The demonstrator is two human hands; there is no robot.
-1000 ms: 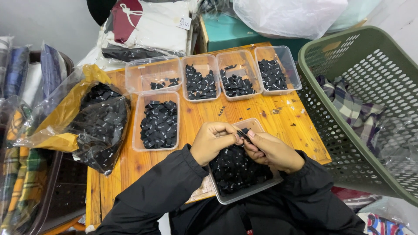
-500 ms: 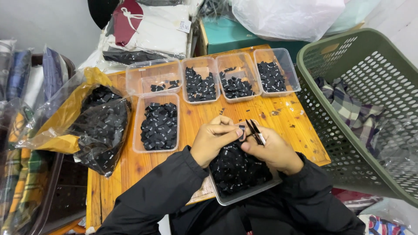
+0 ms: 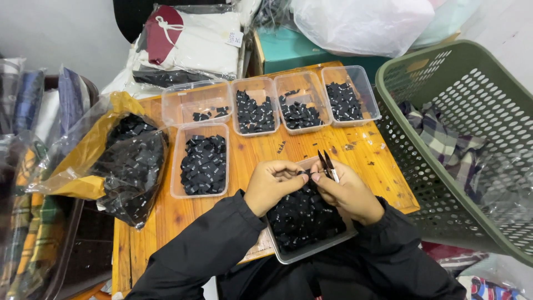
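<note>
Two bare hands are recorded above a clear rectangular plastic tray (image 3: 288, 256) heaped with small black woven fabric labels (image 3: 302, 216), set at the near edge of the orange wooden surface (image 3: 252, 150). The left hand (image 3: 270, 186) is curled, its fingertips (image 3: 300, 176) pinched together on one small black label (image 3: 303, 174) just above the heap. The right hand (image 3: 347, 191) meets the same piece with thumb and forefinger, while its grip is closed around a pair of slim black thread snips (image 3: 327, 165), blades pointing up and away.

Handling, as judged: the label is very light, soft and floppy, not fragile, easily dropped or lost among its like; it is best taken by its edges between fingertips.

Five clear plastic tubs (image 3: 200, 161) of sorted black labels are ranged beyond. A yellow-and-clear plastic bag (image 3: 119, 153) of more labels lies to the left. A green plastic laundry basket (image 3: 472, 128) stands to the right.
</note>
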